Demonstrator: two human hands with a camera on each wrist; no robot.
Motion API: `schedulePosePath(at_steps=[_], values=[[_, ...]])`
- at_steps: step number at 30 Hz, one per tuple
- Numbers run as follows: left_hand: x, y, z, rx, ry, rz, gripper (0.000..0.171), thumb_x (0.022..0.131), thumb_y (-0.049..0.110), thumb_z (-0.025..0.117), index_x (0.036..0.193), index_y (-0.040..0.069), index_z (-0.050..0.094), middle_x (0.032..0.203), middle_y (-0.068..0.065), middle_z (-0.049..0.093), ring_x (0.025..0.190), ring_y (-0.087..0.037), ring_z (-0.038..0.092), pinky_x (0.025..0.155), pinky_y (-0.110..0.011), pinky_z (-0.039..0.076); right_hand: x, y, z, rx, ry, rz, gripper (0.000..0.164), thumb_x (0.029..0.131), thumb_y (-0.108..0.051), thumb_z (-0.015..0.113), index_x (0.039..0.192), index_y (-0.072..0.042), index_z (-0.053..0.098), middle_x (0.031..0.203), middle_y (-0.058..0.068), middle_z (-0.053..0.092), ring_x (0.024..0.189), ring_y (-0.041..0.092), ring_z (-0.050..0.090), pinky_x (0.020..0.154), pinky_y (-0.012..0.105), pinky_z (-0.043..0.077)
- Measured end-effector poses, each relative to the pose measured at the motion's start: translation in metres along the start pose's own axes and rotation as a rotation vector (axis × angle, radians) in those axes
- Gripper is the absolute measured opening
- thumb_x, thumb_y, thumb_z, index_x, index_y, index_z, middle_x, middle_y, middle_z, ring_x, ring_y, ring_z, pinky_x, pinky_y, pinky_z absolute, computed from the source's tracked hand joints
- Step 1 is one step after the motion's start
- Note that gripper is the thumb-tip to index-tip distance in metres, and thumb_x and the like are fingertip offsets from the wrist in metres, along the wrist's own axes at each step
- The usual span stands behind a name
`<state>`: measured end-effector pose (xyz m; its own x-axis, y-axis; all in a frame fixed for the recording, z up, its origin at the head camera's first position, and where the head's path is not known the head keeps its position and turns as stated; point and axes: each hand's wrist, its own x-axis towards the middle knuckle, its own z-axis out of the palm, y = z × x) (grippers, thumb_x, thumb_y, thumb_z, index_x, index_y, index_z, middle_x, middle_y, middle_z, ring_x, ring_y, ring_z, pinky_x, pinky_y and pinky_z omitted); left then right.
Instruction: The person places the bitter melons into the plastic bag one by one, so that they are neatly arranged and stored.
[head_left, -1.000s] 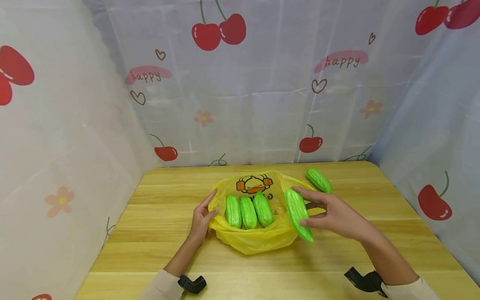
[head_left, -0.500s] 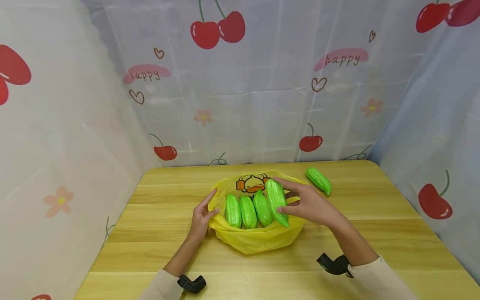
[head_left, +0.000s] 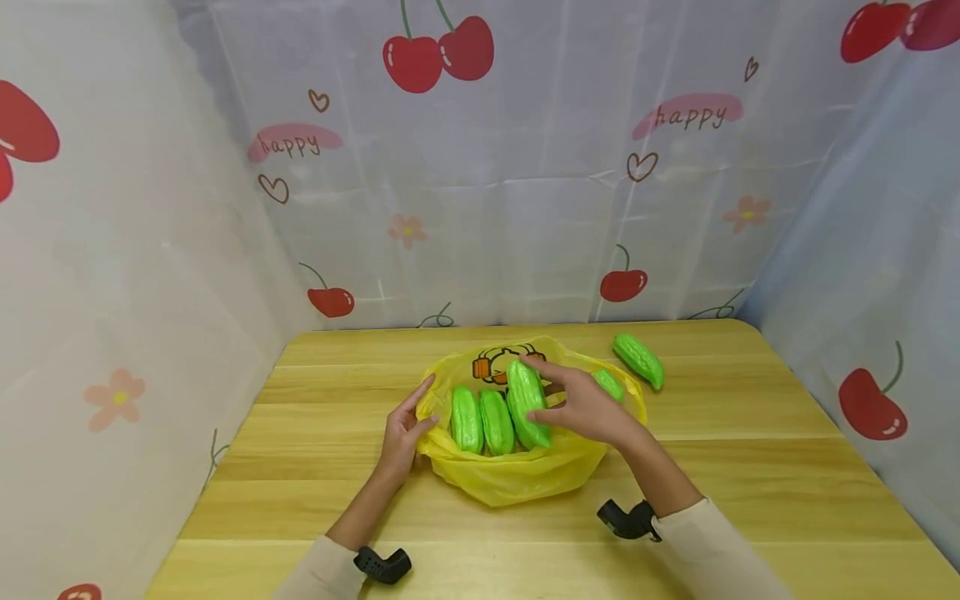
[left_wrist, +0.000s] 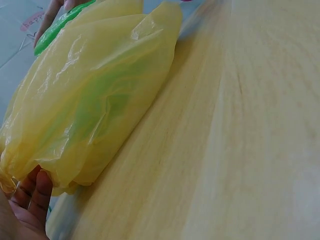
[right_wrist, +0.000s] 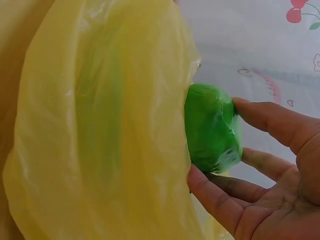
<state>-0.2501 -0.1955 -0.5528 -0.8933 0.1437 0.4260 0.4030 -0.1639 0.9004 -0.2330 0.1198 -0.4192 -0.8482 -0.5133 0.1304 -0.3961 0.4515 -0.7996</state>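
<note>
Your right hand [head_left: 588,407] pinches one green gourd [head_left: 525,390] at the yellow bag's [head_left: 506,485] mouth | your left hand [head_left: 399,435] grips the bag's left side | loosening left fingers could make the bag sag, snagging the gourd

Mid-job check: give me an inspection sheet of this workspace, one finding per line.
Surface: wood-grain table.
Job's things: yellow bag, open, three green gourds visible inside; loose gourd on the table beyond its right side.
Clutter: nothing seen.
Hands: left hand holds the bag's left edge; right hand grips another gourd at the bag's opening.
Cables: nothing seen.
Surroundings: cherry-print curtain behind and at both sides.
</note>
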Motion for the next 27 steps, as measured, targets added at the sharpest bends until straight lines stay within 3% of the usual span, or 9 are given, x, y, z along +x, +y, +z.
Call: schedulePosePath(at_steps=[4, 13, 17, 20, 22, 24, 27], values=[[0.001, 0.0, 0.0, -0.011, -0.007, 0.005, 0.061, 0.095, -0.005, 0.058, 0.153, -0.002, 0.04, 0.162, -0.016, 0.033, 0.155, -0.026, 0.014, 0.118, -0.019, 0.023, 0.001, 0.003, 0.006, -0.035, -0.001, 0.02, 0.08, 0.089, -0.015, 0.079, 0.158, -0.02, 0.038, 0.156, 0.014, 0.045, 0.121, 0.037, 0.058, 0.088, 0.04, 0.058], [-0.001, 0.0, 0.001, -0.01, -0.005, -0.001, 0.061, 0.095, -0.003, 0.06, 0.153, -0.001, 0.04, 0.162, -0.015, 0.034, 0.154, -0.024, 0.015, 0.118, -0.019, 0.024, 0.0, 0.007, 0.015, 0.008, -0.033, 0.013, 0.077, 0.091, -0.012, 0.077, 0.158, -0.016, 0.038, 0.158, 0.015, 0.041, 0.126, 0.041, 0.055, 0.086, 0.036, 0.059], [-0.001, 0.0, 0.001, -0.011, -0.007, -0.004, 0.061, 0.095, -0.003, 0.059, 0.153, -0.002, 0.04, 0.162, -0.015, 0.033, 0.154, -0.025, 0.014, 0.117, -0.019, 0.025, -0.001, 0.011, 0.014, -0.036, 0.008, 0.035, 0.077, 0.09, -0.012, 0.077, 0.157, -0.018, 0.04, 0.152, 0.018, 0.048, 0.122, 0.041, 0.058, 0.071, 0.031, 0.059], [-0.001, 0.0, 0.001, -0.007, -0.007, -0.003, 0.061, 0.095, -0.003, 0.059, 0.153, -0.001, 0.04, 0.162, -0.015, 0.034, 0.154, -0.025, 0.015, 0.117, -0.02, 0.027, -0.001, 0.012, 0.012, -0.072, 0.036, 0.06, 0.078, 0.09, -0.013, 0.077, 0.158, -0.02, 0.04, 0.148, 0.018, 0.053, 0.1, 0.033, 0.065, 0.056, 0.028, 0.052], [-0.001, 0.0, 0.001, -0.007, -0.007, -0.002, 0.061, 0.095, -0.002, 0.059, 0.153, -0.001, 0.04, 0.162, -0.015, 0.034, 0.154, -0.025, 0.015, 0.117, -0.02, 0.028, -0.001, 0.012, 0.011, -0.103, 0.05, 0.08, 0.078, 0.09, -0.013, 0.077, 0.158, -0.02, 0.038, 0.132, 0.019, 0.064, 0.072, 0.024, 0.061, 0.05, 0.026, 0.046], [-0.001, 0.0, 0.001, -0.01, -0.011, -0.001, 0.061, 0.095, -0.003, 0.059, 0.153, -0.001, 0.04, 0.163, -0.015, 0.033, 0.154, -0.027, 0.015, 0.116, -0.021, 0.031, -0.001, 0.011, 0.01, -0.125, 0.055, 0.104, 0.079, 0.091, -0.013, 0.076, 0.159, -0.018, 0.037, 0.106, 0.017, 0.073, 0.051, 0.017, 0.045, 0.045, 0.025, 0.04], [-0.001, 0.0, 0.001, -0.02, -0.014, -0.003, 0.061, 0.095, -0.004, 0.059, 0.153, -0.002, 0.04, 0.163, -0.017, 0.031, 0.154, -0.029, 0.015, 0.113, -0.023, 0.035, 0.0, 0.012, 0.01, -0.144, 0.057, 0.126, 0.079, 0.091, -0.011, 0.075, 0.159, -0.014, 0.035, 0.068, 0.006, 0.064, 0.041, 0.011, 0.029, 0.044, 0.024, 0.037]])
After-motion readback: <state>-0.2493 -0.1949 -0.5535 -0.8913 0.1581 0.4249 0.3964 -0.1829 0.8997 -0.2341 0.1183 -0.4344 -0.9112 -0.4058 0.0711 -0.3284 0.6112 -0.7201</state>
